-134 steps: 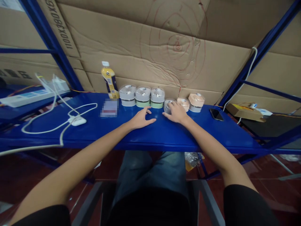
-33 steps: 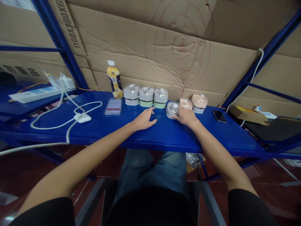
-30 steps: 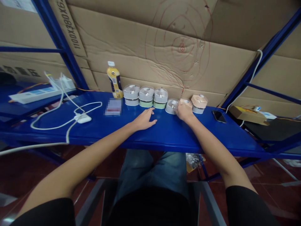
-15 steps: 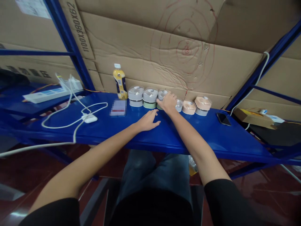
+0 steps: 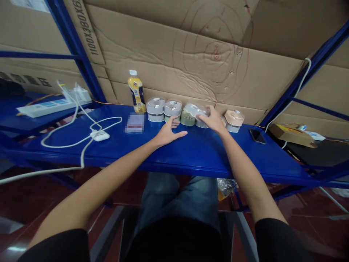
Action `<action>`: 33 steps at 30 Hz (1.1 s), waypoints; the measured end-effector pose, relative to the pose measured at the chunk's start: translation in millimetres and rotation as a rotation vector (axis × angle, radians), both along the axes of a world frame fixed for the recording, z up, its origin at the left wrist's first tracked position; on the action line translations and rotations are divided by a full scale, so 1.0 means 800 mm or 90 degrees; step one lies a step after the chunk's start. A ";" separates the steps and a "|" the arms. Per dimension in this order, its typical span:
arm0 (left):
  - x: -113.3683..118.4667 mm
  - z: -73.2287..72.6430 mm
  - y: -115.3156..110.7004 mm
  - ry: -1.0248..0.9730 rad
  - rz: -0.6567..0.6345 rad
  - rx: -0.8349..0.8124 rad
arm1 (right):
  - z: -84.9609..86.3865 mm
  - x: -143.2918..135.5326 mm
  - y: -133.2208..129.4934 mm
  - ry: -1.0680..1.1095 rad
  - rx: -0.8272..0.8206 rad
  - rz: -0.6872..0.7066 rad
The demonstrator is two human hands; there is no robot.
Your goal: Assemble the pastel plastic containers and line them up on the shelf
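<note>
A row of small rounded boxes with clear tops stands along the back of the blue table. My right hand (image 5: 214, 119) has its thumb and fingers around the right end of a grey rounded box (image 5: 194, 108), blurred and held over a green rounded box (image 5: 187, 118) and a lower grey box (image 5: 201, 123). My left hand (image 5: 169, 133) is open, fingers apart and palm turned right, in front of a grey box (image 5: 172, 106) stacked on a green one. Further left is a stack of two grey boxes (image 5: 155, 107). A peach box (image 5: 235, 118) tops a grey one at the right end; my right hand partly hides another peach box.
A yellow bottle (image 5: 136, 94) and a blurred-out card (image 5: 135, 123) are left of the boxes. A white cable with a charger (image 5: 99, 135) and a power strip (image 5: 54, 108) lie further left. At right are a phone (image 5: 257, 136) and an open carton (image 5: 293, 136).
My right hand has moved right, shifting the upper grey box off the green one toward the lower grey box. My left hand has shifted slightly left and opened wider.
</note>
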State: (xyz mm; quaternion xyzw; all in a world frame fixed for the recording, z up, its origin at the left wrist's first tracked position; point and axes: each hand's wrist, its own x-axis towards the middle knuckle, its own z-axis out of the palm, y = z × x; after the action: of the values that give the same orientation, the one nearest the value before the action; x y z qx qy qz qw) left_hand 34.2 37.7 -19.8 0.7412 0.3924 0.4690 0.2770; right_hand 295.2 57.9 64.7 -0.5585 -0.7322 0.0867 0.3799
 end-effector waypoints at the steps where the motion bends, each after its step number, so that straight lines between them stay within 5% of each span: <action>1: -0.001 0.001 0.001 -0.027 -0.016 -0.015 | -0.003 0.015 -0.008 0.004 -0.018 0.085; 5: -0.004 0.002 -0.001 -0.035 -0.120 -0.063 | -0.026 0.049 -0.031 -0.041 -0.140 0.359; 9: -0.003 -0.002 -0.010 0.049 -0.160 -0.070 | -0.044 0.046 -0.036 -0.095 -0.189 0.434; 18: 0.004 0.001 -0.022 0.161 -0.094 0.043 | -0.054 0.001 -0.051 -0.157 0.014 0.341; 27: 0.004 0.009 -0.031 0.262 -0.146 0.114 | -0.045 0.062 -0.025 0.011 -0.030 0.139; 33: -0.014 0.013 -0.021 0.247 -0.061 0.131 | -0.044 0.071 -0.020 -0.006 -0.051 0.120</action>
State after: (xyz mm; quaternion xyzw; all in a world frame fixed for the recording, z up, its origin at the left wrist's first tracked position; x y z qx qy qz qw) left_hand 23.0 21.1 -9.0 0.8597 0.3525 0.3415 0.1415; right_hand 352.3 42.3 29.6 -0.5026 -0.7789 0.1488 0.3442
